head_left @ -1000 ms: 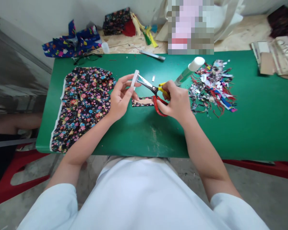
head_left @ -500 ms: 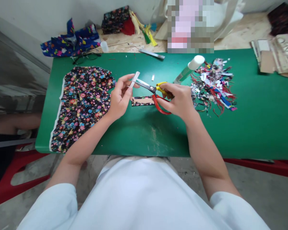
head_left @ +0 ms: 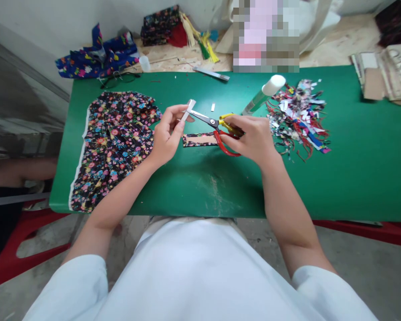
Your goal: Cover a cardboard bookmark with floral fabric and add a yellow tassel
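Pinched upright in my left hand (head_left: 168, 135) is a narrow white strip (head_left: 187, 111), which looks like paper or tape. My right hand (head_left: 250, 135) grips scissors (head_left: 213, 122) with one yellow and one red handle. The scissors' blade tips meet the strip, and the blades look nearly closed. Below them on the table lies a small rectangular piece covered in black floral fabric (head_left: 200, 140) with a tan strip along its middle; its right end is behind the red handle. A tiny white scrap (head_left: 213, 107) rests just beyond the scissors.
Black floral cloth (head_left: 113, 147) spreads over the left of the green table (head_left: 354, 178). A glue stick (head_left: 263, 95) stands near a heap of fabric scraps (head_left: 300, 118). Glasses (head_left: 120, 79) and a box-cutter-like tool (head_left: 211, 74) lie at the back. Somebody's leg (head_left: 20, 171) shows at left.
The scissor blades have come closer together on the white strip, and my right hand has shifted slightly right. My left hand keeps its hold almost unmoved.
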{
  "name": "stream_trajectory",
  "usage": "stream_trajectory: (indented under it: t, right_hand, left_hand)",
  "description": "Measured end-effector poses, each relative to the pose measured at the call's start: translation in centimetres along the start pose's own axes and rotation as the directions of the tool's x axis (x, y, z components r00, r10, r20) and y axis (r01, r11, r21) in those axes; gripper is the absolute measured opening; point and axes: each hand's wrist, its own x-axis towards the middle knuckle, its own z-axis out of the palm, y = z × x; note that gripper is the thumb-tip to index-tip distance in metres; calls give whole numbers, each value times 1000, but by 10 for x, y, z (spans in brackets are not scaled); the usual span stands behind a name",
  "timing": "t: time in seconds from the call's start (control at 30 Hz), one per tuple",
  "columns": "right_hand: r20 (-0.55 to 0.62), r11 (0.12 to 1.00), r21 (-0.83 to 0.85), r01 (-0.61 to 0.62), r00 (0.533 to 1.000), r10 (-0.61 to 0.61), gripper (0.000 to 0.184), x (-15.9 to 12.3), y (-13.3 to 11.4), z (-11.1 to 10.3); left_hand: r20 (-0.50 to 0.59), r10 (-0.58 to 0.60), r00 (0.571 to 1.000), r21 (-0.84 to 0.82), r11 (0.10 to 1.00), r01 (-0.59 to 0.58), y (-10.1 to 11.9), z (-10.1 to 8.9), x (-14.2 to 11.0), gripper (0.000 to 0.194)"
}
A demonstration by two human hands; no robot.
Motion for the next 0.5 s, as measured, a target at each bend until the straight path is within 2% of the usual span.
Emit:
stream_trajectory:
  t: [0.37,0.5]
  right_hand:
    - [-34,993,-116,35,999,-39,30,-3,4,0]
    - [-30,985,-165,45,998,-51,32,-3,4,0]
  left_hand:
    - [-2,8,1000,-146,989,-8,-8,2,-1,42]
    - [45,-64,997,-178,981,71,-6,0,1,46]
